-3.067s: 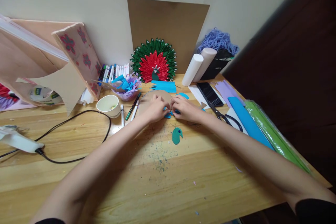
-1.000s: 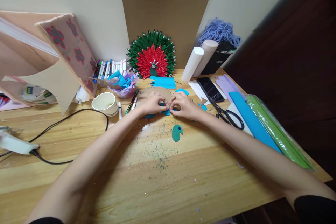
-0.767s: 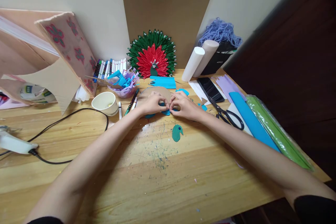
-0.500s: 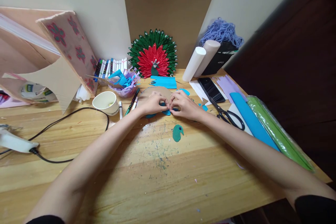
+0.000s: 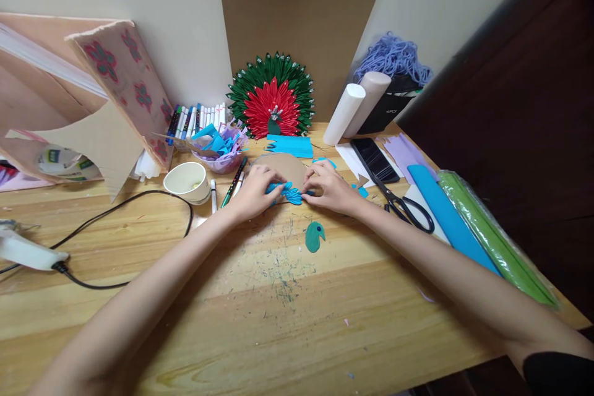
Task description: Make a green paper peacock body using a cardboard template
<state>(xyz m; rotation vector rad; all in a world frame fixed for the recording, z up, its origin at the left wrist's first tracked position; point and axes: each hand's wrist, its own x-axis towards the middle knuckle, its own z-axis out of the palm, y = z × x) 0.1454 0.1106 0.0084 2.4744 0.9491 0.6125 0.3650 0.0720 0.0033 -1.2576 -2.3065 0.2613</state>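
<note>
Fan-shaped blue crepe paper petals (image 5: 292, 194) lie at the near edge of a round cardboard piece (image 5: 285, 166). My left hand (image 5: 256, 190) has its fingers curled over the left end of the petals, its thumb against the blue paper. From the right, my right hand (image 5: 328, 189) pinches the narrow right end of the petals between thumb and forefinger. Closer to me lies a green bird-shaped cutout (image 5: 315, 237) with a dark dot for an eye. Part of the cardboard and some blue paper are hidden by my hands.
Black scissors (image 5: 408, 207) and a phone (image 5: 375, 159) lie right of my hands. A paper cup (image 5: 186, 183) and markers (image 5: 234, 181) stand or lie left. A red-and-green peacock (image 5: 271, 99) leans at the back. A glue gun (image 5: 30, 250) trails its cord.
My left hand has moved left and away from my right hand, baring the pleated blue petals between them. My right hand has barely moved.
</note>
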